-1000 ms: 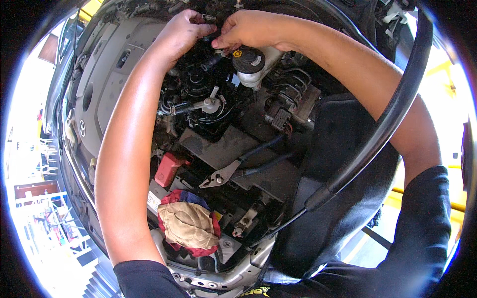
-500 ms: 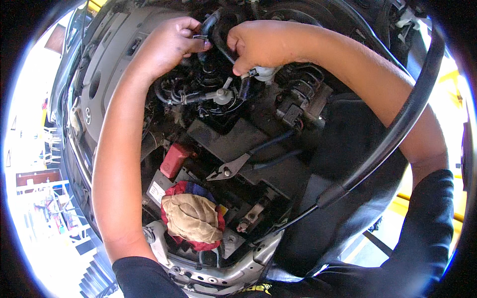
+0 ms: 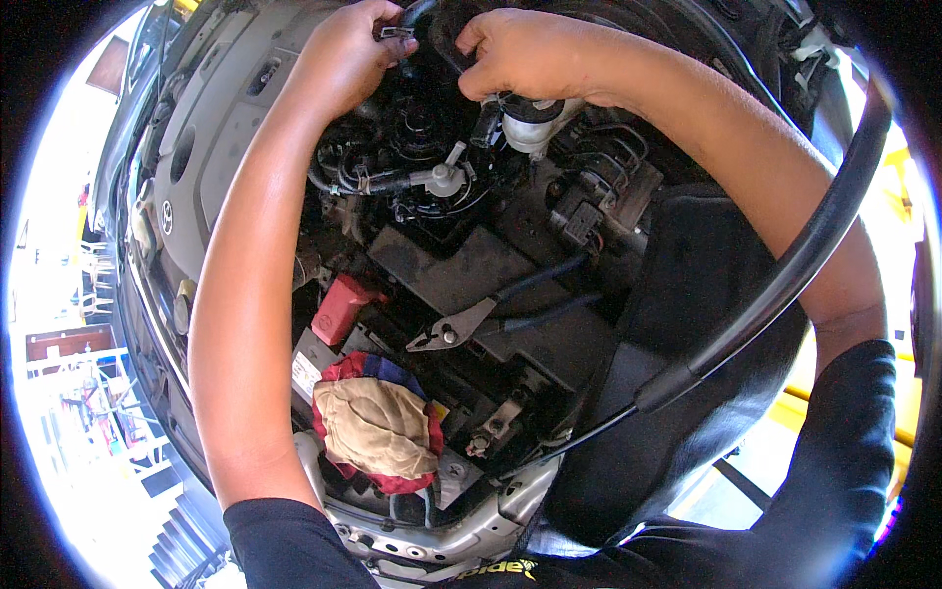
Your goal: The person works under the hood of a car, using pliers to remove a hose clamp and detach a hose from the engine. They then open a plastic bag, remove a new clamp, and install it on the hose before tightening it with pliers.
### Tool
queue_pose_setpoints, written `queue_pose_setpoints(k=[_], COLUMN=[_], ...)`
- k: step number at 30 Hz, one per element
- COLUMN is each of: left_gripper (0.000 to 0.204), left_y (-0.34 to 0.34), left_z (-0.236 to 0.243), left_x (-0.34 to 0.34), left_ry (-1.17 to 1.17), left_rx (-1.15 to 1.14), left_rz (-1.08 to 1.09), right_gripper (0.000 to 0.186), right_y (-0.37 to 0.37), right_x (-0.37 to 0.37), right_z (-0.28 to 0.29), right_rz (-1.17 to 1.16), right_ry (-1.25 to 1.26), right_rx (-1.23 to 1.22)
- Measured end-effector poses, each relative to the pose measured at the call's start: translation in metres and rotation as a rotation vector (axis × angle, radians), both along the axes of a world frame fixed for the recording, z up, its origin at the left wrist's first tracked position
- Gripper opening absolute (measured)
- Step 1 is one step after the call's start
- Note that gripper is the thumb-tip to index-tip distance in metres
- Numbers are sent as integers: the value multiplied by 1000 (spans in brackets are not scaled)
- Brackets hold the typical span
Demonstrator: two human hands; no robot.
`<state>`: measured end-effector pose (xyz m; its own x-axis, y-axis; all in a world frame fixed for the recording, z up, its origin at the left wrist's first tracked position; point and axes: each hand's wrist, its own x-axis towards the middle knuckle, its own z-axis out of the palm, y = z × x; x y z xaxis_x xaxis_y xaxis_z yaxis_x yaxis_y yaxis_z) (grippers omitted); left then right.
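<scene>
While the left hand (image 3: 353, 54) pinches a small silver metal clamp (image 3: 395, 32) beside a curved black rubber hose (image 3: 420, 13), the right hand (image 3: 515, 59) curls near it, its hold unclear; a slackened pinch could drop the clamp out of reach.

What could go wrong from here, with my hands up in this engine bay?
The small metal clip pinched in the left hand could slip and drop among the dark engine parts below. The blue-handled pliers appear to lie loose across the black cover, so a knock might send them sliding into a gap.
</scene>
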<state>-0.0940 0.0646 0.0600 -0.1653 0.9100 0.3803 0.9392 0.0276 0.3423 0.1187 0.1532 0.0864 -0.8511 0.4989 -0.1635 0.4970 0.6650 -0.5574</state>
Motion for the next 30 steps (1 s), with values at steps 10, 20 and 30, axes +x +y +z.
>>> queue_pose_setpoints(k=[10,20,30], left_gripper=[32,19,15], left_y=[13,8,31], left_z=[-21,-14,9], left_x=[-13,24,13], left_ry=[-122,70,554], left_rx=[-35,121,-187], left_rz=[0,88,-255], right_gripper=[46,36,34], right_y=[5,-7,22], right_x=[-7,-4,-34], right_z=[-37,-21,-43], right_rz=[55,67,749], right_ry=[229,48,-353], right_rx=[-9,75,869])
